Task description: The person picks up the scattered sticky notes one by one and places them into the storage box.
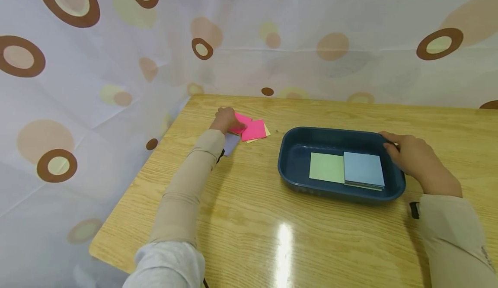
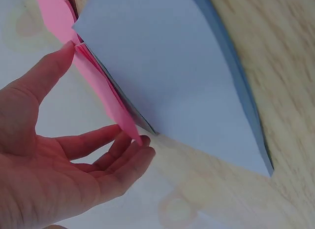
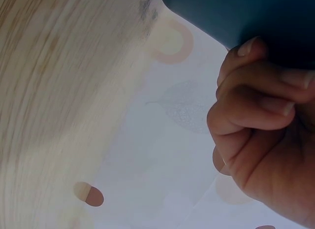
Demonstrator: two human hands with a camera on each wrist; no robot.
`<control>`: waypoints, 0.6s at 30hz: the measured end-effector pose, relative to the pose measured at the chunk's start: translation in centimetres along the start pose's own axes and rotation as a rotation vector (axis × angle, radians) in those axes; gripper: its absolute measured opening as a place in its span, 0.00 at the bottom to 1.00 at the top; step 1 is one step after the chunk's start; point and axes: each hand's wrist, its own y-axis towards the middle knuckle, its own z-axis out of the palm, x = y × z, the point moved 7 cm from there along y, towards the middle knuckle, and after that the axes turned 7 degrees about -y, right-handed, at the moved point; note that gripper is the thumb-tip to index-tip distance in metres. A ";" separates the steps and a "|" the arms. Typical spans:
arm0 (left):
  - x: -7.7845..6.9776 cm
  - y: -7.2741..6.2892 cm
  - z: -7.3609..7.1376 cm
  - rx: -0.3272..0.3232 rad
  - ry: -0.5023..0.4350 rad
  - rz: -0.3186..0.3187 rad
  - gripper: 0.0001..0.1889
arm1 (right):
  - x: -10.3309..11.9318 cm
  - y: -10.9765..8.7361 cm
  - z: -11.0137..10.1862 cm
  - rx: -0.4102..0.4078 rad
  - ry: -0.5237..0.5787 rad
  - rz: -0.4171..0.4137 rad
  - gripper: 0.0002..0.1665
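Note:
At the far left of the table my left hand (image 1: 225,120) holds a pink sticky note pad (image 2: 106,91) by its edges, thumb on one side and fingertips on the other. Another pink pad (image 1: 254,130) lies just right of it, with a pale yellow note (image 1: 267,129) poking out beneath. A lavender-blue pad (image 1: 231,143) is on the near side of that hand, large in the left wrist view. My right hand (image 1: 414,156) grips the right end of a dark blue plastic tray (image 1: 295,167), its fingers curled at the rim.
Inside the tray a light green pad (image 1: 327,167) lies beside a thicker light blue stack (image 1: 363,168). The wooden table (image 1: 249,219) has its left edge near my left forearm. A patterned sheet (image 1: 241,28) hangs behind and to the left.

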 end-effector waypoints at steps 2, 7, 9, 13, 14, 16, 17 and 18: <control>-0.1 0.0 -0.1 -0.013 -0.013 0.014 0.32 | 0.1 -0.1 -0.1 -0.005 -0.001 -0.002 0.27; -0.9 -0.2 -0.3 -0.037 0.019 0.067 0.24 | 0.2 -0.1 -0.1 -0.007 -0.001 -0.001 0.27; -1.2 -0.2 -0.3 -0.044 0.050 0.080 0.22 | 0.2 -0.1 -0.1 0.000 0.001 0.003 0.27; -1.6 -0.2 -0.2 -0.041 0.088 0.080 0.19 | 0.1 -0.1 0.1 0.013 0.007 0.007 0.28; -1.6 -0.2 -0.1 -0.038 0.094 0.080 0.19 | 0.1 -0.1 0.1 0.014 0.005 0.005 0.28; -1.6 -0.2 0.0 -0.031 0.112 0.082 0.20 | 0.1 -0.1 0.1 0.013 0.007 -0.001 0.28; -1.5 -0.2 0.1 -0.027 0.120 0.083 0.21 | 0.2 -0.1 0.2 0.010 0.006 -0.004 0.28; -1.5 -0.2 0.2 -0.026 0.128 0.085 0.21 | 0.2 -0.1 0.2 0.008 0.007 -0.005 0.28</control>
